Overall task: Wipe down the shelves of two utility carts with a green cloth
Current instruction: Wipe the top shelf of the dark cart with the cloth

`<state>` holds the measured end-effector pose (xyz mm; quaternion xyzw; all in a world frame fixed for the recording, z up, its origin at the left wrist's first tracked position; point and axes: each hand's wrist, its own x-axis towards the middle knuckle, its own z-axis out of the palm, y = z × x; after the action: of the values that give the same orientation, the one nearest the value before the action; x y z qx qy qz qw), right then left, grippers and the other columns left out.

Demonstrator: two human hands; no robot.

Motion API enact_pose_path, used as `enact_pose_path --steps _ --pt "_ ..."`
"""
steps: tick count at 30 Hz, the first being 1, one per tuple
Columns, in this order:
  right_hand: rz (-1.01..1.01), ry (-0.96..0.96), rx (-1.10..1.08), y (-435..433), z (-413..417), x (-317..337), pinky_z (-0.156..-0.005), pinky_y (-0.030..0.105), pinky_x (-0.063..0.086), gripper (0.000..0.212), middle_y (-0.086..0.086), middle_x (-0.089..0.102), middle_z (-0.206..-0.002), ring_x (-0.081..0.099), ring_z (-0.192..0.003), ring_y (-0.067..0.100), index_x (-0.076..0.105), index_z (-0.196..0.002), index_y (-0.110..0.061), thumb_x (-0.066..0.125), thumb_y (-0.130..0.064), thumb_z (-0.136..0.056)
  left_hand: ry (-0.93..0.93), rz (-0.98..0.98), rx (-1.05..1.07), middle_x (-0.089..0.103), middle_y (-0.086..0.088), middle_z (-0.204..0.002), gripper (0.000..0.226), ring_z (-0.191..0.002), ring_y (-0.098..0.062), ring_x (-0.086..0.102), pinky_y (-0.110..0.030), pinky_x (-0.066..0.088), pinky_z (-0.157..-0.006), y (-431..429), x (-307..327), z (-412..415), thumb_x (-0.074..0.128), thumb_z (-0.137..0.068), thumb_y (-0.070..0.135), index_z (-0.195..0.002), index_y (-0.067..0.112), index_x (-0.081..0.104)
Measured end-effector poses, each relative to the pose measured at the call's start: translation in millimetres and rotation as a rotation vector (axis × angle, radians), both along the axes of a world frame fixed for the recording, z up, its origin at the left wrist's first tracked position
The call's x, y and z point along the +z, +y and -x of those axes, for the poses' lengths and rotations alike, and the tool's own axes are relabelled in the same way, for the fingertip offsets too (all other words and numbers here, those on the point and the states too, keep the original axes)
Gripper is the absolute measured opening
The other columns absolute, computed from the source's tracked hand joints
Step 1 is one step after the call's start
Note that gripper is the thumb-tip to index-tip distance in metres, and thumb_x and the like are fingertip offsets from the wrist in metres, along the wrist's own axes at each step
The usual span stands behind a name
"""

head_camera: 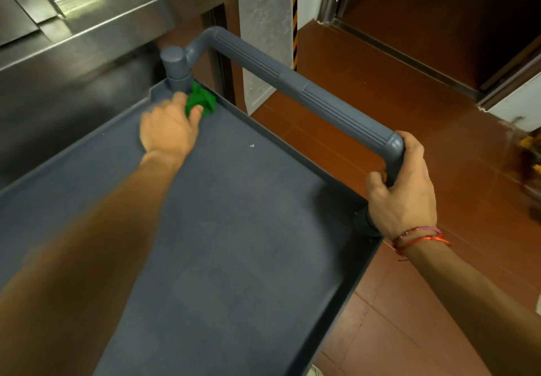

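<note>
Lying bunched in the far corner of the shelf (234, 214), the cloth (202, 99) is held down on the grey surface by the left hand (167, 129); the thumb is laid over the green folds and the fingers are bent around them, though the hand is blurred and the fingertips are hidden; the cloth is seen touching the shelf's raised rim and sits just beside the round post (175, 65) at that corner. The shelf is the top one of a grey cart, and a few pale specks are seen on it. From the post a ribbed handle (292, 80) is carried across the shelf's end; its near bend is gripped by the right hand (401, 197), fingers wrapped over the top and thumb hooked around the downward part; red and pink bracelets (418, 238) are worn on that wrist. A steel counter (87, 24) is seen close along the cart's left side; a metal panel (263, 38) edged with black and orange stripes is stood behind the handle; red-brown floor tiles (380, 82) are spread to the right, up to a dark doorway (439, 9).
</note>
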<state>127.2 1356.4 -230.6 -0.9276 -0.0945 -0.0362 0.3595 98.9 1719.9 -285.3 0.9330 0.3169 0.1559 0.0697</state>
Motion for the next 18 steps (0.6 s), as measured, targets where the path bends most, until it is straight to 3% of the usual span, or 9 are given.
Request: enact_pose_path --steps 6,9,18 --pt "0.015 0.021 -0.002 1.8 3.0 4.3 -0.073 0.034 0.04 0.061 -0.001 0.04 -0.116 0.05 -0.082 0.024 0.028 -0.145 -0.026 0.056 -0.018 -0.091 -0.035 -0.065 -0.261 0.067 -0.012 -0.088 0.033 -0.081 -0.033 0.062 -0.041 0.041 -0.072 -105.1 -4.2 15.2 0.05 -0.098 0.042 -0.104 0.012 0.062" --pt "0.017 0.026 -0.007 1.6 3.4 5.1 -0.071 0.034 0.039 0.061 0.0 0.041 -0.115 0.051 -0.08 0.025 0.028 -0.145 -0.027 0.056 -0.02 -0.091 -0.017 -0.08 -0.306 0.067 -0.015 -0.093 0.035 -0.088 -0.035 0.06 -0.042 0.041 -0.075 -97.4 -1.4 16.0 0.049 -0.099 0.041 -0.111 0.011 0.062" --pt "-0.015 0.011 0.013 -2.9 -0.7 -2.0 -0.063 0.027 0.038 0.062 -0.001 0.04 -0.112 0.051 -0.073 0.018 0.027 -0.145 -0.029 0.057 -0.022 -0.091 0.025 -0.004 -0.066 0.062 -0.025 -0.109 0.039 -0.104 -0.044 0.055 -0.049 0.04 -0.087 -53.6 -1.2 -2.1 0.047 -0.1 0.039 -0.122 0.008 0.057"
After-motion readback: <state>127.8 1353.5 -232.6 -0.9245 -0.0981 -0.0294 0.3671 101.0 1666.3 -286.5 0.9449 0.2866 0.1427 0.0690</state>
